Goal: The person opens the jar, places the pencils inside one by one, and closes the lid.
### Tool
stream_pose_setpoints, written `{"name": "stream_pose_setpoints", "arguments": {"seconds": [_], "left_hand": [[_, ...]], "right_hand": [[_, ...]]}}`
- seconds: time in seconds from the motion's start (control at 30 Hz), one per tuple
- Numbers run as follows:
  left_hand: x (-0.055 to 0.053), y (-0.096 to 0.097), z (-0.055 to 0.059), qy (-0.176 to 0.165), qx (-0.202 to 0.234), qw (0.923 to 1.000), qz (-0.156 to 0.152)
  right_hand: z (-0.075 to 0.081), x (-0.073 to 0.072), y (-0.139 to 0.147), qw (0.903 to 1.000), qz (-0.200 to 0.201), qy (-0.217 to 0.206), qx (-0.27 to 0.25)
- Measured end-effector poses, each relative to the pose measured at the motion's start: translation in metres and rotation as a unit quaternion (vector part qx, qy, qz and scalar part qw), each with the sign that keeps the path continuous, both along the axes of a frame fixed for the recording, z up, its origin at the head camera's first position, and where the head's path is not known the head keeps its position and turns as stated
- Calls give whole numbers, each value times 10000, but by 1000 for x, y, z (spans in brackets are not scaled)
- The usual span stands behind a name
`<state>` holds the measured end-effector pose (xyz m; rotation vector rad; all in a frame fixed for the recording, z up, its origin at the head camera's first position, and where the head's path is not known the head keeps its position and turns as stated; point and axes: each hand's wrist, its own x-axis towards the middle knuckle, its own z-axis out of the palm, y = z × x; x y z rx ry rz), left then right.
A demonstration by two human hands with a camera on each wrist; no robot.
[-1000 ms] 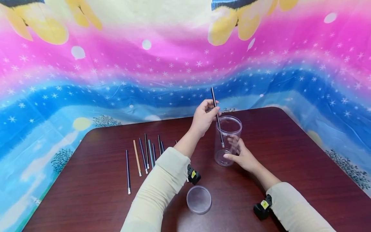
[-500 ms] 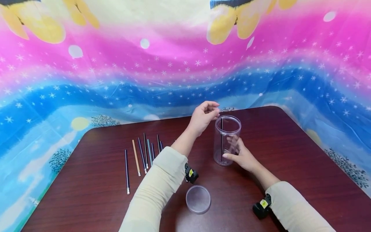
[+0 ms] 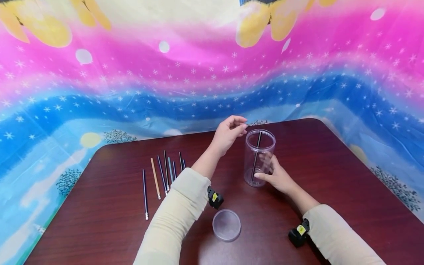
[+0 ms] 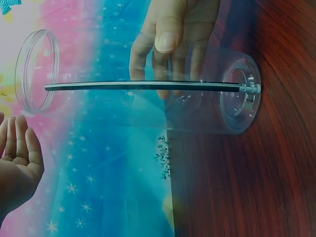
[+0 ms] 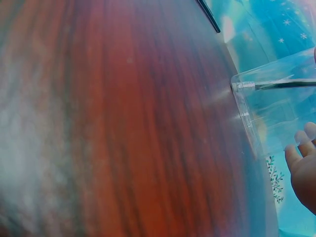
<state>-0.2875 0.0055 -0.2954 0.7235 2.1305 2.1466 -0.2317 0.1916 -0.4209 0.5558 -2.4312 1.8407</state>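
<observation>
My right hand [image 3: 276,176] holds a clear plastic jar [image 3: 249,162] that stands upright on the table, its thumb and fingers around the lower wall. Inside the jar leans a single black pencil [image 4: 143,86], eraser end down at the base and upper end near the rim. Just left of the rim, my left hand [image 3: 228,134] hovers with relaxed fingers and holds nothing. In the left wrist view, that same hand's fingers [image 4: 22,143] lie apart from the jar mouth.
Left of the jar, several pencils lie spread on the dark wood table [image 3: 109,206], among them a natural-wood pencil [image 3: 155,178] and a dark blue pencil [image 3: 145,195]. My left forearm hides some of them. A round clear lid [image 3: 226,225] lies in front. A printed cloth [image 3: 198,73] hangs behind.
My left hand has let go of the black pencil, which dropped into the jar and now tilts the other way. The left hand has drawn slightly left; my right hand stays on the jar.
</observation>
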Motion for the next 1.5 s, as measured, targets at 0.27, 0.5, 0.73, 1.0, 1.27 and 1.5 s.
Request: {"name": "stream_pose_setpoints", "arguments": {"seconds": [0.27, 0.5, 0.73, 1.0, 1.27, 1.5], "left_hand": [[2, -12, -5, -205, -188, 9996, -5], [7, -27, -9, -261, -451, 9986, -133], [12, -46, -13, -411, -852, 9954, -136], [15, -74, -18, -466, -1122, 9925, 136], [21, -101, -32, -686, -1122, 9909, 303], [29, -125, -45, -931, -1451, 9832, 598]], "right_hand": [[-2, -1, -2, 10000, 26, 0, -14], [-3, -2, -3, 10000, 58, 65, -23], [-1, -2, -3, 9999, 14, 19, 104], [2, -6, -2, 9999, 81, -117, -52], [1, -3, 0, 10000, 88, -16, 31], [-1, 1, 3, 10000, 64, 1, 21]]}}
